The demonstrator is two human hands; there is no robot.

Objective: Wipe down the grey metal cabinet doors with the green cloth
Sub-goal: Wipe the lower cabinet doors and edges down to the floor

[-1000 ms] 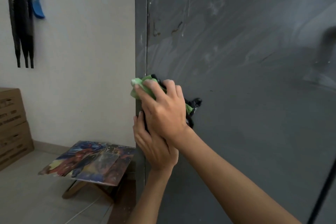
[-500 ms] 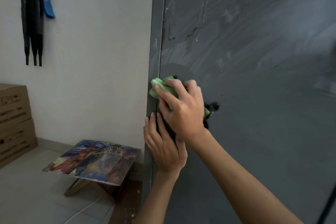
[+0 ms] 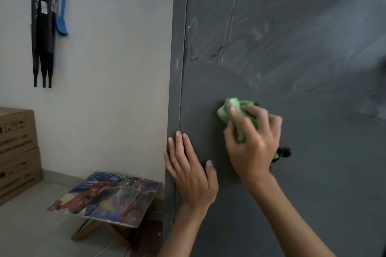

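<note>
The grey metal cabinet door (image 3: 292,52) fills the right of the view, streaked with pale smears above and darker where it is damp lower down. My right hand (image 3: 253,144) grips the bunched green cloth (image 3: 228,110) and presses it against the door at mid height. A dark bit of the cloth (image 3: 283,152) sticks out to the right of the hand. My left hand (image 3: 191,175) lies flat with straight fingers on the door's left edge, just below and left of the cloth.
To the left of the cabinet is a white wall (image 3: 114,69) with black and blue straps (image 3: 45,27) hanging on it. Stacked cardboard boxes (image 3: 16,152) stand at the far left. A low folding table (image 3: 106,196) with a colourful top sits on the floor beside the cabinet.
My right hand has moved the cloth to the right, away from the door's left edge. It no longer overlaps my left hand, which stays flat on the edge.
</note>
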